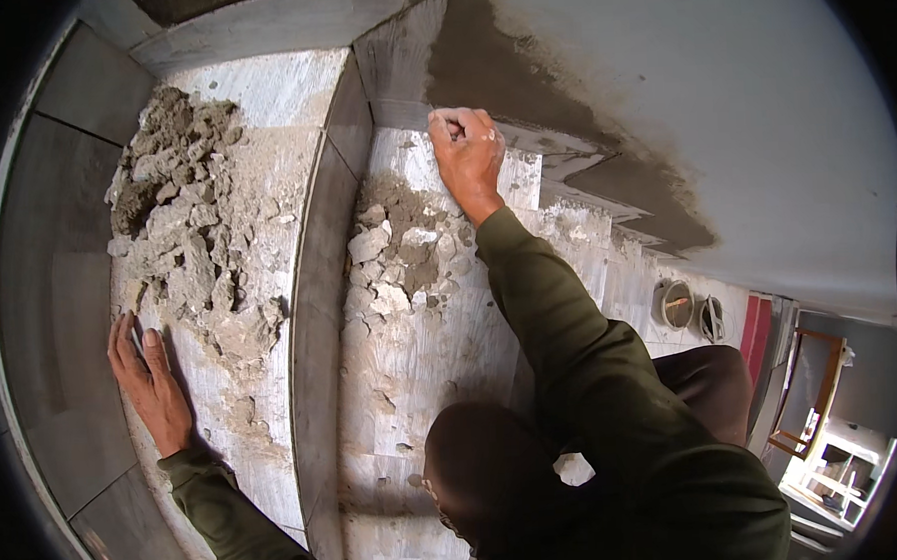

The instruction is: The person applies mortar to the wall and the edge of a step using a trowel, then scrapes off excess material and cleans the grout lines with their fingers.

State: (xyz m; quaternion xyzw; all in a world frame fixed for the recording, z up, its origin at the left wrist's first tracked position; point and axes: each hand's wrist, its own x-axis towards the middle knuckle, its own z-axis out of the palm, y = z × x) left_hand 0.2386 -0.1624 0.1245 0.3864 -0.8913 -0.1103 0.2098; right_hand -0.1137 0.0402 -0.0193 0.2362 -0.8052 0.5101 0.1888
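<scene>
My right hand [469, 159] is at the corner where the lower stair tread [398, 382] meets the wall skirting [399, 67]. Its fingers are curled into a pinch; whatever they may hold is hidden. To the left, my left hand [155, 385] rests with fingers stretched at the foot of a grey tiled riser [58, 287]. Just beyond its fingertips lies a heap of broken mortar [201, 231] on the upper tread. A smaller pile of rubble [393, 267] sits on the lower tread, nearer me than my right hand.
Damp grey mortar [504, 62] borders the stepped skirting on the pale wall [731, 97]. A grey riser [324, 235] divides the two treads. Down the stairs at right stand two buckets [676, 305] [712, 321]. A wooden frame [809, 389] is farther off. A dark rounded shape [492, 468] blocks the lower middle.
</scene>
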